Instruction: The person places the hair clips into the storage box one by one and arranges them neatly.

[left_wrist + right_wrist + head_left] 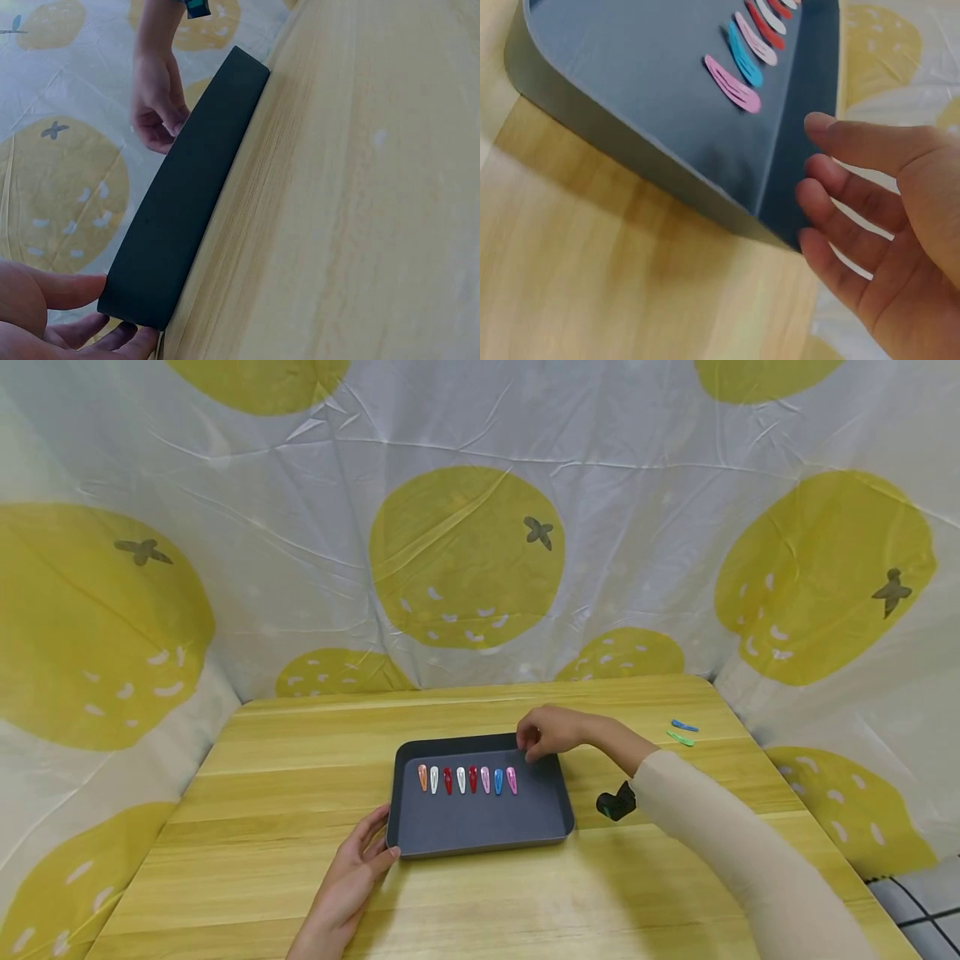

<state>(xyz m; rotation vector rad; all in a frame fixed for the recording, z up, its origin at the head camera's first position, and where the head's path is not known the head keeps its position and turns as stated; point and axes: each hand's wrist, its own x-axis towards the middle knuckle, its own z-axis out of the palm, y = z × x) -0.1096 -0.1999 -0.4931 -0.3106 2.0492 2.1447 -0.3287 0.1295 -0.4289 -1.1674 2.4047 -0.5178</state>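
A dark grey tray (480,827) lies on the wooden table. Inside it, several snap hair clips in orange, white, red, pink and blue stand in a side-by-side row, with a pink hair clip (733,86) at the right end. My left hand (351,877) grips the tray's near left corner, thumb on the front wall and fingers along the left side. Over the back right corner hovers my right hand (551,731), its fingers (840,180) loosely bent and nothing between them. Whether its fingertips touch the rim, I cannot tell.
To the right on the table lie a blue hair clip (684,725) and a green hair clip (680,738), outside the tray. A black device (617,802) sits at the right wrist. Behind the table (247,827) hangs a white curtain (300,552) printed with yellow fruit.
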